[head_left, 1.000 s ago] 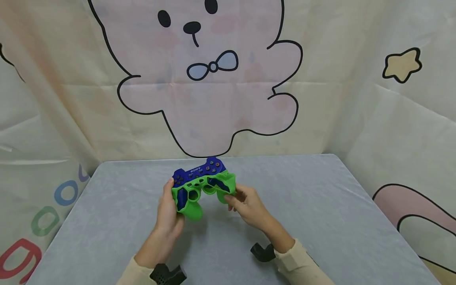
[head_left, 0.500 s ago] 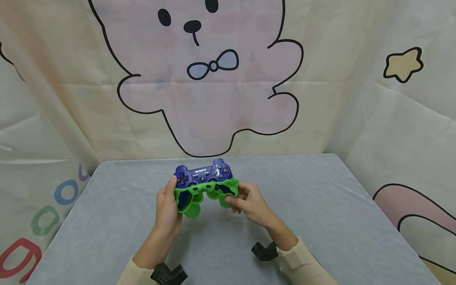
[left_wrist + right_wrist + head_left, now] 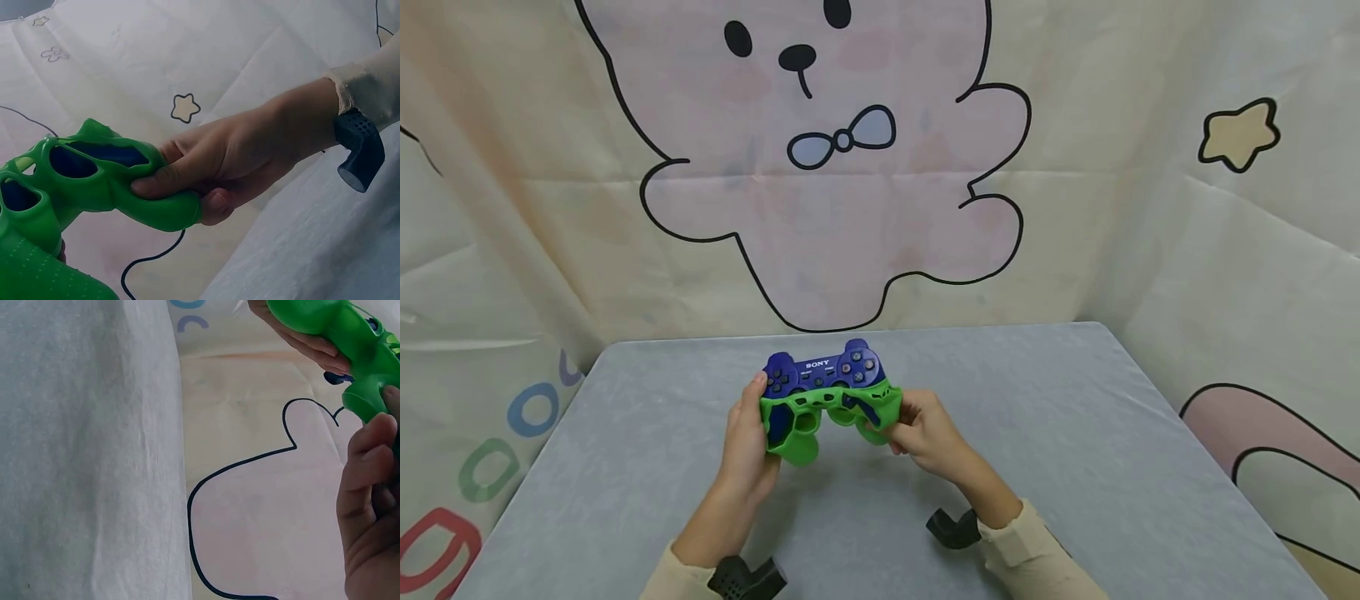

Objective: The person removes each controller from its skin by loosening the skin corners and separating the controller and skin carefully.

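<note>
A blue game controller [image 3: 817, 374] marked SONY is held above the table, its upper face bare. Around its lower part and grips sits a green rubbery cover [image 3: 796, 447], with blue showing through its openings. My left hand [image 3: 747, 450] grips the controller and cover at the left side, thumb up along the edge. On the other side my right hand [image 3: 931, 435] pinches the cover's right grip. In the left wrist view, the right thumb presses on the green cover [image 3: 87, 187], whose stick holes stand off the controller's sticks. The left fingers are mostly hidden behind the controller.
A grey cloth-covered table [image 3: 1045, 417] lies beneath both hands. Behind it hangs a fabric backdrop [image 3: 1075, 208] with a drawn bear, and printed side curtains stand left and right. Each wrist carries a black camera mount [image 3: 953, 528].
The controller has turned from a leftward tilt to nearly level. My right thumb has moved in behind the cover's right grip, and the cover's right side has shifted slightly.
</note>
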Demonstrator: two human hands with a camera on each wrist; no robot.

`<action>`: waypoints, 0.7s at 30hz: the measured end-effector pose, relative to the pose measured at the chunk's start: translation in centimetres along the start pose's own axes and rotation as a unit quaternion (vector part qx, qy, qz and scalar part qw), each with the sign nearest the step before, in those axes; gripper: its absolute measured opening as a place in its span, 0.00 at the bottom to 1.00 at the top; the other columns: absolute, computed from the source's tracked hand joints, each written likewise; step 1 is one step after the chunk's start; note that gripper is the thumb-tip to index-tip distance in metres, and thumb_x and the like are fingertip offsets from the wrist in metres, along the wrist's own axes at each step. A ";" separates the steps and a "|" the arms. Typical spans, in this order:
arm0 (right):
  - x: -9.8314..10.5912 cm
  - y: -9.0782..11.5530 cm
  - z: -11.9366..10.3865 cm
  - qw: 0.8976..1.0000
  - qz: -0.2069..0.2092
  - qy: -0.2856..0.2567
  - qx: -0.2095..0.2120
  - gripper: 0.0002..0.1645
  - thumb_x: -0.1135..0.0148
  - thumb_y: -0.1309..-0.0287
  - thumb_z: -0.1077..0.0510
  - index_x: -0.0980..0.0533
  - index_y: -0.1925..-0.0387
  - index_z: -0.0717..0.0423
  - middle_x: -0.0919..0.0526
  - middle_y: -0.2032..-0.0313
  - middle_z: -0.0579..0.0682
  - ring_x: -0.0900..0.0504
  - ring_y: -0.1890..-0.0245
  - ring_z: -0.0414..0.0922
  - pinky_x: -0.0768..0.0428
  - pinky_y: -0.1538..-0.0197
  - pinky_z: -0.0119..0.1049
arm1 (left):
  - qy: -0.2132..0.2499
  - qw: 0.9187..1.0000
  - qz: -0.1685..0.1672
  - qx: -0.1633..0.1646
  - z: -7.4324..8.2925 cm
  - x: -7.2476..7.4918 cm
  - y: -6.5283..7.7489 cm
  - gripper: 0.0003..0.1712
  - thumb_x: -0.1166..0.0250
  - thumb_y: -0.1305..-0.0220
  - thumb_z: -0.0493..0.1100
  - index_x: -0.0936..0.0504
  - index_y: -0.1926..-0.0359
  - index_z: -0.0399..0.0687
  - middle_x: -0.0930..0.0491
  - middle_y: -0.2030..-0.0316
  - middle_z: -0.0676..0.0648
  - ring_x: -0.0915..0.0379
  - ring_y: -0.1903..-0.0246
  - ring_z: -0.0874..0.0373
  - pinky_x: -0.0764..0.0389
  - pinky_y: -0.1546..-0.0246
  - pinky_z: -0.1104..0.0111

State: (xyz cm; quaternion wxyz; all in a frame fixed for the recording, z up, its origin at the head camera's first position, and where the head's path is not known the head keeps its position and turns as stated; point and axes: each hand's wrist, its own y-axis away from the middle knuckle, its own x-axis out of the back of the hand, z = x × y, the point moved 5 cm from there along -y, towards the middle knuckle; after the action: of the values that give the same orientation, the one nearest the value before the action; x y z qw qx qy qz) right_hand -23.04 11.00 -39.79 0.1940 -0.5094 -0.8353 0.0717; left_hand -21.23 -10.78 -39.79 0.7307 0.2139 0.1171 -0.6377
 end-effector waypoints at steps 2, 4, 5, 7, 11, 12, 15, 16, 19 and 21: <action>0.1 0.0 -0.1 1.000 -0.019 0.000 0.001 0.10 0.34 0.39 0.68 0.20 0.56 0.68 0.18 0.74 0.64 0.22 0.80 0.40 0.19 0.76 0.34 | -0.002 1.000 -0.002 0.001 0.1 0.1 0.0 0.19 0.51 0.22 0.60 0.21 0.51 0.57 0.19 0.61 0.59 0.20 0.62 0.70 0.16 0.58 0.77; 0.3 0.0 -0.3 0.999 -0.051 -0.013 0.002 0.21 0.32 0.38 0.62 0.23 0.45 0.66 0.16 0.61 0.62 0.17 0.70 0.39 0.15 0.67 0.35 | -0.013 1.000 -0.003 0.001 0.3 0.1 0.0 0.20 0.51 0.22 0.61 0.22 0.50 0.54 0.18 0.62 0.59 0.19 0.62 0.69 0.16 0.58 0.76; 0.5 0.1 -0.4 0.997 -0.070 -0.029 0.007 0.27 0.32 0.36 0.58 0.27 0.40 0.65 0.16 0.54 0.61 0.16 0.63 0.39 0.14 0.61 0.36 | -0.019 1.000 -0.004 0.001 0.5 0.1 -0.1 0.21 0.51 0.22 0.61 0.22 0.49 0.53 0.18 0.62 0.59 0.18 0.62 0.69 0.15 0.58 0.76; 1.1 0.1 -0.6 0.993 -0.093 -0.066 0.014 0.37 0.36 0.32 0.49 0.35 0.30 0.62 0.21 0.41 0.56 0.18 0.48 0.39 0.16 0.47 0.36 | -0.031 1.000 -0.003 0.001 0.6 0.2 -0.1 0.23 0.51 0.22 0.62 0.24 0.47 0.51 0.17 0.63 0.58 0.17 0.63 0.68 0.14 0.59 0.74; 2.2 0.2 -0.9 0.985 -0.096 -0.142 0.012 0.41 0.53 0.25 0.36 0.43 0.27 0.60 0.24 0.37 0.48 0.25 0.36 0.41 0.25 0.36 0.34 | -0.053 0.999 -0.010 -0.001 0.7 0.1 -0.2 0.22 0.51 0.22 0.61 0.21 0.53 0.50 0.16 0.66 0.57 0.17 0.67 0.66 0.14 0.63 0.73; 2.3 0.2 -0.9 0.985 -0.090 -0.150 0.003 0.40 0.55 0.25 0.35 0.42 0.27 0.58 0.23 0.38 0.46 0.24 0.37 0.41 0.25 0.36 0.33 | -0.063 0.998 -0.015 0.001 0.6 0.0 -0.2 0.22 0.51 0.22 0.60 0.20 0.56 0.50 0.16 0.68 0.57 0.17 0.69 0.66 0.14 0.65 0.73; 2.2 0.2 -0.8 0.981 -0.095 -0.167 -0.038 0.40 0.54 0.26 0.33 0.43 0.27 0.53 0.21 0.41 0.49 0.22 0.40 0.42 0.24 0.37 0.33 | -0.098 0.994 -0.039 0.002 0.2 -0.6 0.0 0.23 0.50 0.22 0.58 0.17 0.64 0.50 0.16 0.72 0.55 0.19 0.73 0.65 0.16 0.70 0.73; 2.0 0.2 -0.7 0.979 -0.102 -0.170 -0.053 0.41 0.52 0.27 0.33 0.45 0.26 0.51 0.22 0.40 0.51 0.21 0.41 0.42 0.23 0.37 0.33 | -0.110 0.993 -0.046 0.000 0.1 -0.7 0.1 0.24 0.50 0.22 0.57 0.16 0.66 0.50 0.16 0.73 0.55 0.19 0.74 0.65 0.17 0.72 0.73; 1.4 0.1 -0.6 0.973 -0.123 -0.181 -0.078 0.44 0.47 0.29 0.34 0.49 0.24 0.48 0.27 0.37 0.58 0.21 0.41 0.43 0.21 0.37 0.35 | -0.120 0.991 -0.054 -0.008 -0.1 -1.0 0.3 0.24 0.50 0.21 0.56 0.15 0.67 0.50 0.16 0.73 0.54 0.20 0.75 0.64 0.18 0.73 0.72; 1.2 0.1 -0.5 0.968 -0.134 -0.196 -0.083 0.45 0.46 0.29 0.36 0.51 0.23 0.48 0.31 0.34 0.63 0.22 0.39 0.43 0.21 0.37 0.35 | -0.116 0.992 -0.050 -0.012 -0.1 -1.0 0.4 0.24 0.51 0.21 0.57 0.15 0.65 0.50 0.16 0.73 0.54 0.19 0.74 0.64 0.17 0.72 0.72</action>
State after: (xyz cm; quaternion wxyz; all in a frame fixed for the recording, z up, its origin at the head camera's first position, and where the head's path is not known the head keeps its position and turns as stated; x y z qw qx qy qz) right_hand -23.26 12.09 -39.08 -0.0082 -0.3830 -0.9207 0.0741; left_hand -20.99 -9.85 -39.41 0.7092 0.1242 0.0497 -0.6922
